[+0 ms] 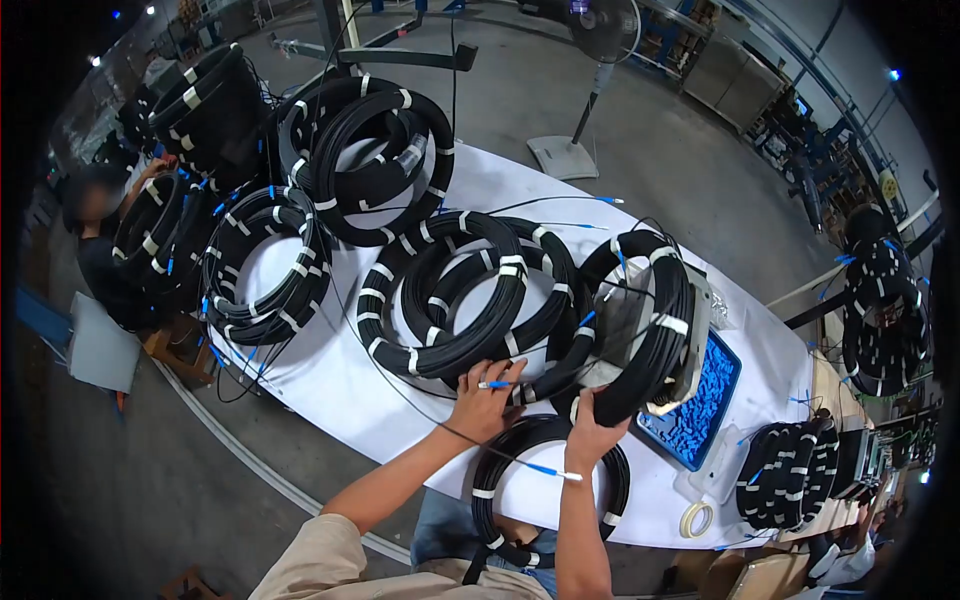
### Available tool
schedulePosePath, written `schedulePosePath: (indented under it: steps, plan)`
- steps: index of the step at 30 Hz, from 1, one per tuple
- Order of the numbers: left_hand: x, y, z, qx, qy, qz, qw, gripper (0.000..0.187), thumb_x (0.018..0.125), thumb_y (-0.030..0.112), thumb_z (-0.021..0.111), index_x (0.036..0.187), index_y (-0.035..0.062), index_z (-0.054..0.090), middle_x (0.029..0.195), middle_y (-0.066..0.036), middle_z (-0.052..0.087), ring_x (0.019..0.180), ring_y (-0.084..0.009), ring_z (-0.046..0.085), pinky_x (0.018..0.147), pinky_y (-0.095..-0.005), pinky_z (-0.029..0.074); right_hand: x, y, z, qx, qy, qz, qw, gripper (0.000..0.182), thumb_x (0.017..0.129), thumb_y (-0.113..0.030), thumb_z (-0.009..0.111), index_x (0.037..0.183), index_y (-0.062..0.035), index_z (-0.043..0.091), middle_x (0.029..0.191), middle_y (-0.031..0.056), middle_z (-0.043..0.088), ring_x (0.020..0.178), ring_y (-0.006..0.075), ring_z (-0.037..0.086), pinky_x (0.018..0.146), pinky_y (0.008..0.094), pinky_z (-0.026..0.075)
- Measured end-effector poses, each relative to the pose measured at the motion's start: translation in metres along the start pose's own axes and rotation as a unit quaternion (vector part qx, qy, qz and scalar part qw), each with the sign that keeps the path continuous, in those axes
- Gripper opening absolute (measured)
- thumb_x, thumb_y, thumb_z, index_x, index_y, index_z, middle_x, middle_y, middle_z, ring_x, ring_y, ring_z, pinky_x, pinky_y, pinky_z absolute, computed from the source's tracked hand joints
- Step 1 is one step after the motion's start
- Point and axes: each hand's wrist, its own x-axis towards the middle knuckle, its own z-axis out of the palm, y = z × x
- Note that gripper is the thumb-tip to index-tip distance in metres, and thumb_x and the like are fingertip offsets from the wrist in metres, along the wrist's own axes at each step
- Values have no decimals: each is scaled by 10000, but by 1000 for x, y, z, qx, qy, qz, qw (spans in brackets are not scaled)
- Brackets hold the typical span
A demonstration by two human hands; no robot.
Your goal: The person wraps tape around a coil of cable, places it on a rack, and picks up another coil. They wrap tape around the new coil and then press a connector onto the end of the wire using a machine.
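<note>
My right hand (597, 430) is closed round the lower edge of a black cable coil (655, 350) bound with white tape, which stands tilted up from the table. My left hand (487, 402) is beside the front coil, fingers curled, with a blue-and-white cable connector (495, 384) across them. Another cable end with a blue connector (545, 470) reaches over to my right forearm. Just ahead lie overlapping taped coils (440, 345). A further coil (485, 490) hangs over the table's near edge, between my forearms.
Right of my hands stand a blue tray (738, 375) of small blue caps and a tape roll (697, 519). More coils (385, 160) are stacked at the far left; others (788, 475) sit at right. A co-worker (100, 230) handles coils at left. A fan (565, 155) stands beyond the table.
</note>
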Motion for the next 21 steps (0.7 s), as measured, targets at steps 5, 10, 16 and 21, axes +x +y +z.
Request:
schedulePosePath:
  steps: [5,10,16,21]
  plan:
    - [1,-2,5,8,48,1,999,847,681,205,751,1437,163,371,1330,-80,408,1103,-299,378,854,-418,365,-4,3,4,-36,-39,5,999,317,768,64,711,1030,-3,545,850,30,601,761,103,575,704,223,474]
    - [19,9,-3,97,-2,-48,994,746,759,145,630,1454,141,359,1495,-74,318,999,-269,457,737,-412,440,-10,-8,18,-89,-65,-30,993,391,763,-11,749,1077,52,523,874,58,632,759,95,596,700,224,483]
    - [24,9,-33,-15,-79,-61,995,923,690,170,719,1489,135,260,1513,-73,284,1075,-302,478,840,-454,453,2,-39,29,-136,-52,16,989,366,754,-54,753,1031,49,538,880,75,636,782,119,594,726,249,476]
    - [21,9,-72,-159,-93,-32,982,691,690,219,773,1303,73,490,1323,-149,451,1096,-371,464,922,-471,393,11,-58,39,-182,-35,-38,982,345,738,-90,762,993,27,561,869,65,636,775,121,579,726,283,475]
